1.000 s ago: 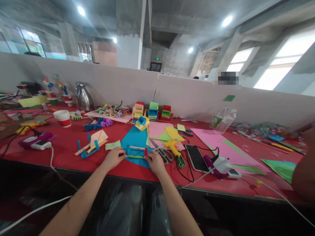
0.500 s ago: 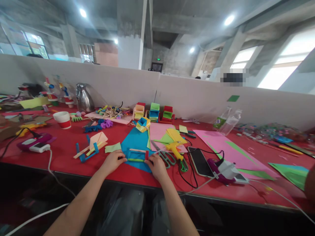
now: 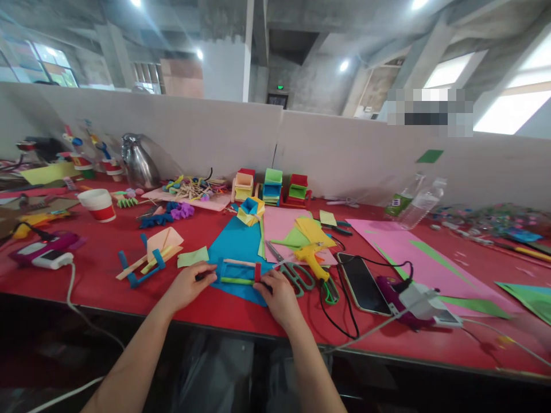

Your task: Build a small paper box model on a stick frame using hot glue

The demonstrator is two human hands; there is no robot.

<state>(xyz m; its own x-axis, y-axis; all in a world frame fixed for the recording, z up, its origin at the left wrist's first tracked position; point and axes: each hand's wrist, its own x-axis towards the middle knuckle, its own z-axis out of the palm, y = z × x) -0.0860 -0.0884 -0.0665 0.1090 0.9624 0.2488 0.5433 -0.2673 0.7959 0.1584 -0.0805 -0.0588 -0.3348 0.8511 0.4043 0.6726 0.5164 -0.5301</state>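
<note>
A small rectangular frame of coloured craft sticks rests over the blue paper [image 3: 228, 241] in front of me. Its far peach stick [image 3: 239, 262] and near green stick [image 3: 236, 281] run between a blue stick [image 3: 220, 268] at the left and a red stick [image 3: 257, 272] at the right. My left hand [image 3: 187, 287] has thumb and forefinger closed at the blue end. At the red end, the fingers of my right hand [image 3: 279, 295] pinch the corner. Just beyond my right hand lie grey-green scissors [image 3: 297, 276] and a yellow glue gun [image 3: 314, 261].
A stick-and-paper piece [image 3: 148, 261] lies left of my hands. On the right are a phone [image 3: 364, 284], a purple power strip [image 3: 398, 298] and cables. Several folded-paper stick chairs [image 3: 272, 186] stand at the back, near a steel jug [image 3: 140, 163]. A paper cup [image 3: 98, 205] stands left.
The view has tilted down and shifted slightly. Both hands remain at the ends of the stick frame, the left fingertips drawn back a little from it.
</note>
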